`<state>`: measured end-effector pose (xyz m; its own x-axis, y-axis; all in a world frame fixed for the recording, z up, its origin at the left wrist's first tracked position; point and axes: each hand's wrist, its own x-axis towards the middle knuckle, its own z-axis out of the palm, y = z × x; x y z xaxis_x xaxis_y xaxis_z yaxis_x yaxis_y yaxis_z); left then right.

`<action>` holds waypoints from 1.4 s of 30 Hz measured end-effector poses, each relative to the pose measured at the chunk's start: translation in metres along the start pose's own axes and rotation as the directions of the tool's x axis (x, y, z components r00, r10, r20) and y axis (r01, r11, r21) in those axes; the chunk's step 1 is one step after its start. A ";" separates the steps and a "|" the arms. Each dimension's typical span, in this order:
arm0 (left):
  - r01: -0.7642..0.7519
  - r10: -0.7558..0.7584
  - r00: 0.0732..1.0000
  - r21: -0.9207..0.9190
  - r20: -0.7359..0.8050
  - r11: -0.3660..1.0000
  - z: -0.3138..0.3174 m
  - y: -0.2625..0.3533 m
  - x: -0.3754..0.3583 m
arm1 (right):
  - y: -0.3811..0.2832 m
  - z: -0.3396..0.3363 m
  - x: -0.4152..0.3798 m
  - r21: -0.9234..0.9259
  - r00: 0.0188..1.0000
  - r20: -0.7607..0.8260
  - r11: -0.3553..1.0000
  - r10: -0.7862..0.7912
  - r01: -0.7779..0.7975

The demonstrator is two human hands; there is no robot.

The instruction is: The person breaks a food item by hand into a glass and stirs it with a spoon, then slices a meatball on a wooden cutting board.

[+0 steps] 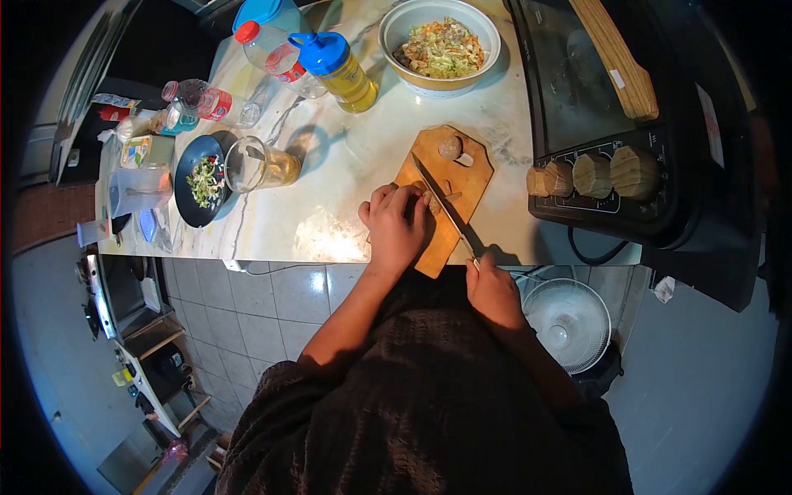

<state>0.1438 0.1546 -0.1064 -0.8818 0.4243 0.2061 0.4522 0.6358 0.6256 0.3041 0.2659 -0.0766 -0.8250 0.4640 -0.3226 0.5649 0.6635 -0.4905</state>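
Observation:
A wooden cutting board [477, 172] lies at the table's front edge, its near end sticking out past it. My right hand [493, 290] is closed around the handle of a kitchen knife [440, 191], whose blade slants across the board toward the far left. With curled fingers, my left hand [396, 223] holds a brown piece of food, mostly hidden, against the board just left of the blade. Small slices [436, 203] lie between fingertips and blade. A round brownish ball, like a meatball [450, 148], rests at the board's far end by the hanging hole.
Farther back stands a bowl [386, 41] of shredded vegetables. A toaster oven [594, 177] is at the right. On the left are a glass jug [246, 165], a dark plate [186, 186] with chopped greens, plastic bottles [216, 105] and a blue-lidded oil bottle [346, 78]. A fan [568, 323] stands below.

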 end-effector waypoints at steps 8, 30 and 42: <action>-0.026 0.026 1.000 -0.007 -0.007 1.000 -0.003 0.004 -0.002 | -0.005 -0.002 0.004 0.058 0.997 -0.017 0.996 -0.071 0.072; 0.027 -0.025 0.999 -0.066 0.033 0.997 -0.006 0.000 -0.002 | -0.013 0.001 0.005 0.045 0.996 -0.032 0.996 -0.077 0.079; 0.008 -0.006 0.999 -0.082 0.032 0.997 -0.004 -0.003 -0.002 | -0.017 0.005 0.009 0.045 0.999 0.034 0.999 -0.017 0.015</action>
<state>0.1439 0.1493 -0.1056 -0.8795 0.4413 0.1781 0.4323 0.5844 0.6868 0.2866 0.2558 -0.0754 -0.8344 0.4322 -0.3419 0.5510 0.6434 -0.5314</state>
